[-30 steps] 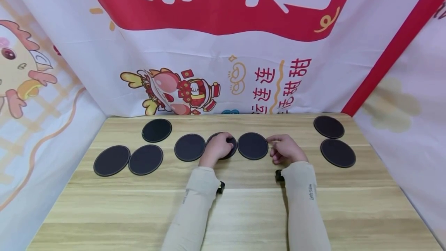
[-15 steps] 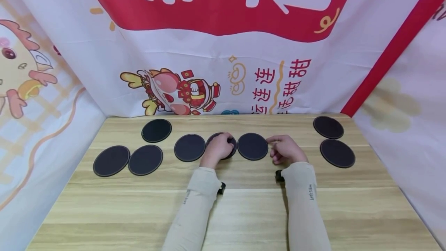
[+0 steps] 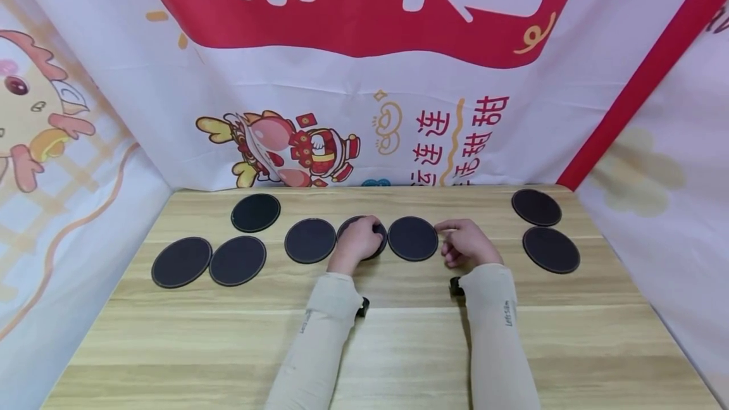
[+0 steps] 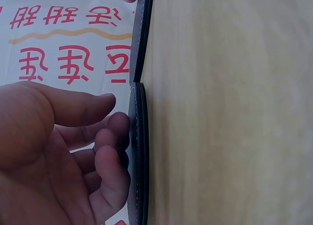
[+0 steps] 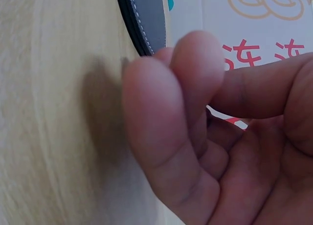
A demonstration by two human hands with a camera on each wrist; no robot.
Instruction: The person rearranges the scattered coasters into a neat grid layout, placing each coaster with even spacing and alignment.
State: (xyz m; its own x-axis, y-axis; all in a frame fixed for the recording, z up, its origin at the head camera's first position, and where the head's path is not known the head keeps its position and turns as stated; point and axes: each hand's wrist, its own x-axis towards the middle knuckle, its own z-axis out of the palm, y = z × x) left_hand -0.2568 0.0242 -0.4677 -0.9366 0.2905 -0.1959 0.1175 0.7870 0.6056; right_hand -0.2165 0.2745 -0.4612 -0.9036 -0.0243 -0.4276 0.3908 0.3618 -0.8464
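In the head view, round black coasters lie on the wooden table. My left hand (image 3: 357, 240) rests over the middle coaster (image 3: 377, 249) of a row of three, covering part of it. In the left wrist view its fingertips touch the top of that stitched-edge coaster (image 4: 139, 171), with the thumb held above, off the surface. My right hand (image 3: 468, 242) has its index fingertip at the right edge of the row's right coaster (image 3: 412, 239); its other fingers are bent inward. The row's left coaster (image 3: 310, 241) sits beside the middle one.
Further left lie a back coaster (image 3: 255, 212) and two side-by-side coasters (image 3: 181, 262). Two more coasters (image 3: 551, 250) touch at the right. A printed cloth (image 3: 319, 74) hangs behind the wooden table (image 3: 398, 359), with more cloth along both sides.
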